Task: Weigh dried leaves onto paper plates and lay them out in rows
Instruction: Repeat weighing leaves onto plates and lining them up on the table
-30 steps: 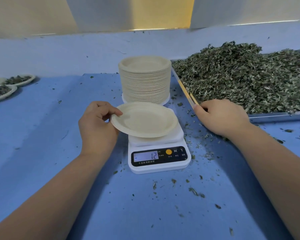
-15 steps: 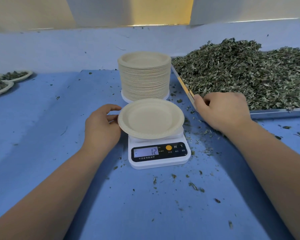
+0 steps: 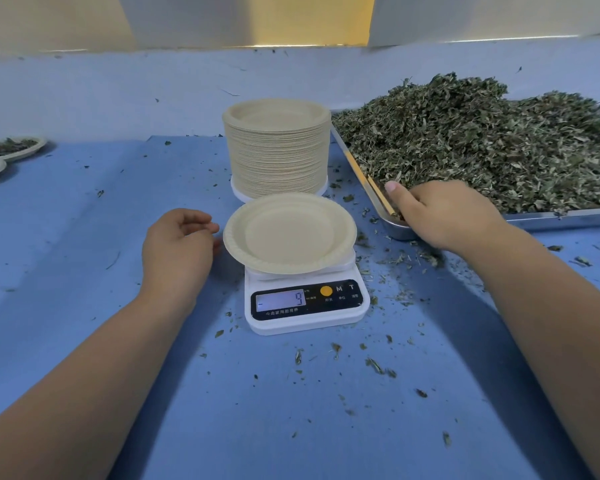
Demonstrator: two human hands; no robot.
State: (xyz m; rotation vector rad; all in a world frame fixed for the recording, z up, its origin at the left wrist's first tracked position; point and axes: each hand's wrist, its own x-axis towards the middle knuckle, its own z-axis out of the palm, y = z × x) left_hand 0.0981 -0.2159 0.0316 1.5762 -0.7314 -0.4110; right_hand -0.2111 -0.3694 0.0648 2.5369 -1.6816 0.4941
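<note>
An empty paper plate (image 3: 290,233) sits on the white kitchen scale (image 3: 307,306), whose display reads minus 9. My left hand (image 3: 179,244) hovers just left of the plate with loosely curled fingers, holding nothing. My right hand (image 3: 444,213) lies over the near left corner of the metal tray (image 3: 551,218), at the edge of the dried leaf pile (image 3: 482,143). Its fingers are hidden, and its thumb points at two thin wooden sticks (image 3: 374,188) lying along the tray's left rim. Whether it grips them cannot be seen.
A tall stack of paper plates (image 3: 276,150) stands right behind the scale. Two filled plates (image 3: 14,147) lie at the far left edge of the blue table. Leaf crumbs are scattered around the scale and in front of the tray.
My left hand set the plate down on the scale and let go of it. The display went from minus 12 to minus 9. My right hand slid further onto the tray corner.
</note>
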